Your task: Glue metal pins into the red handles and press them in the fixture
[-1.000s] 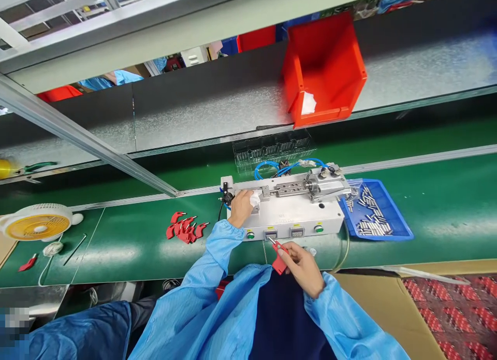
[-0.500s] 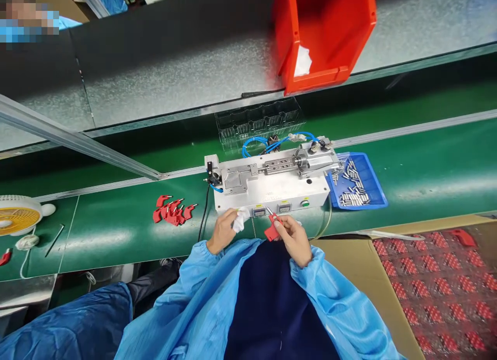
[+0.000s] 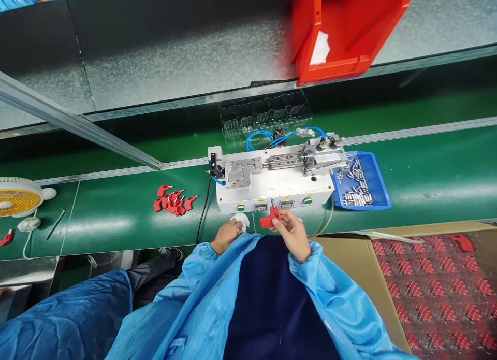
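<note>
The white machine blocks the table at 12 o'clock, with the blue tray beside it at 2 o'clock. Past the black cable, bare surface opens at 9 o'clock of the left hand. A heap of red parts sits at 10 o'clock.

Setting: factory assembly line. Evidence:
- The desk is a long green conveyor belt running left to right.
- A white pneumatic fixture with blue air hoses and push buttons sits on it.
- A blue tray of metal pins is just right of the fixture.
- Loose red plastic parts lie to the left.
- A red stock bin stands on the far metal shelf.
- A carton of rowed red parts is near right.
- The worker wears a blue smock.
</note>
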{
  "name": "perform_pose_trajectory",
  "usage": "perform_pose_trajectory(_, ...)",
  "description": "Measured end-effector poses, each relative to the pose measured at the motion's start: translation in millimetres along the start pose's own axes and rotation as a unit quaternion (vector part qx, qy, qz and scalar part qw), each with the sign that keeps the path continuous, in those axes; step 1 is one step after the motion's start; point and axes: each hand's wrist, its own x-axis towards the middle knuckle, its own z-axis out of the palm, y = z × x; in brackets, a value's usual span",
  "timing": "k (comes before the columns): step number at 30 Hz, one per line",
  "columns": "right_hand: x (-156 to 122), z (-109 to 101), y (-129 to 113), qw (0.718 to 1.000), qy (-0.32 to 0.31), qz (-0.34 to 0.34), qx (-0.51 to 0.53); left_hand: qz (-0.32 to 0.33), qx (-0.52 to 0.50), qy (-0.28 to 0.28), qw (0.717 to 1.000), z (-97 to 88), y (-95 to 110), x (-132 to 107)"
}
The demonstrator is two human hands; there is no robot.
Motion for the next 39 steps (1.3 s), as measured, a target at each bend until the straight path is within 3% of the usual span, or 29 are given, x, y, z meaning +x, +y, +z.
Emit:
perform_pose_trajectory(7, 0.1, 2.1, -2.7, 1.0, 0.002, -0.01, -0.002, 0.011, -0.015, 0.028, 0.999, 8.9, 2.6, 17.4)
perform_pose_trajectory(11, -0.9, 2.5, -2.4, 1.0, 0.004, -0.007, -0.002, 0.04, -0.041, 0.034, 0.998, 4.1, 6.2, 9.5)
perform_pose_trajectory(14, -0.5, 3.5, -0.7, 1.0, 0.002, 0.001, 0.0, 0.068, -0.073, 0.038, 0.994, -4.7, 11.2, -3.4)
perform_pose_trajectory(19, 2.5, 6.5, 2.7, 1.0, -0.011, 0.011, 0.007, 0.163, -0.209, 0.183, 0.947, -29.3, 33.3, -14.0)
perform_pose_trajectory(23, 3.7, 2.2, 5.7, 0.999, -0.04, -0.004, -0.023, 0.21, -0.128, 0.184, 0.952, -42.7, 62.0, -7.8)
perform_pose_trajectory(27, 5.1, -6.0, 7.7, 0.995, -0.056, -0.033, -0.081, 0.211, -0.069, 0.158, 0.962, -40.3, 76.5, 2.4)
perform_pose_trajectory(30, 6.7, -7.9, 8.3, 0.992, -0.077, -0.028, -0.098, 0.16, -0.129, 0.22, 0.953, -40.1, 56.6, 3.5)
perform_pose_trajectory(32, 6.6, -6.3, 7.7, 0.992, -0.087, -0.017, -0.095, 0.075, -0.228, 0.321, 0.916, -48.0, 27.3, -0.8)
perform_pose_trajectory(33, 6.5, -5.1, 7.2, 0.992, -0.086, -0.013, -0.092, 0.022, -0.295, 0.382, 0.876, -54.6, 9.3, -3.1)
perform_pose_trajectory(35, 7.0, -2.6, 6.0, 0.993, -0.079, -0.008, -0.087, -0.08, -0.445, 0.481, 0.751, -70.8, -29.5, -5.7)
perform_pose_trajectory(37, 8.8, -0.7, 5.1, 0.994, -0.074, -0.009, -0.085, -0.17, -0.585, 0.5, 0.615, -85.0, -65.1, -5.8)
perform_pose_trajectory(39, 11.0, 0.5, 4.5, 0.994, -0.075, -0.015, -0.082, -0.2, -0.626, 0.476, 0.584, -91.2, -91.2, -5.7)
